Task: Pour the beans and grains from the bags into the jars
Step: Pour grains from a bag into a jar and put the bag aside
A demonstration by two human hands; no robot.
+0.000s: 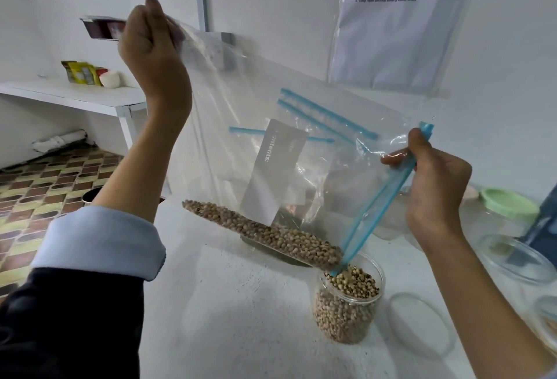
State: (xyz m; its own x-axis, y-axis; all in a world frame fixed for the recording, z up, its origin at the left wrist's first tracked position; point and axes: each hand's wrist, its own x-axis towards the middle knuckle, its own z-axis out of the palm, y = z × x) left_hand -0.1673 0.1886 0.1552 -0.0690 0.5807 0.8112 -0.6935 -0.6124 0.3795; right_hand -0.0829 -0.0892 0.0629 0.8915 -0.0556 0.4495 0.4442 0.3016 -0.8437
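**Op:** Head view, beans (265, 235) are the story: a ridge of them lies along the low fold of the zip bag (301, 137), running down to the corner that dips into the open jar (349, 303) on the white counter (241, 318). Jar looks near full already.

**Spotter:** Hands?

**Op:** Left hand (150, 41) pinches the bag's bottom corner, held high. Right hand (434, 185) grips the blue zip edge, steering the mouth over the jar.

**Spotter:** What worries you?

**Op:** I'd say overflow. If the rest comes in one rush, it could heap past the rim and scatter. The mouth corner is narrow, too; let it slip off the rim and beans hit the counter. A nudge from the bag might tip the jar.

**Spotter:** Anything you can't read?

**Op:** Whether beans are actually flowing, no. More clear jars (512, 258) and a green lid (509, 204) sit right, cut off by the frame; their contents I can't tell.
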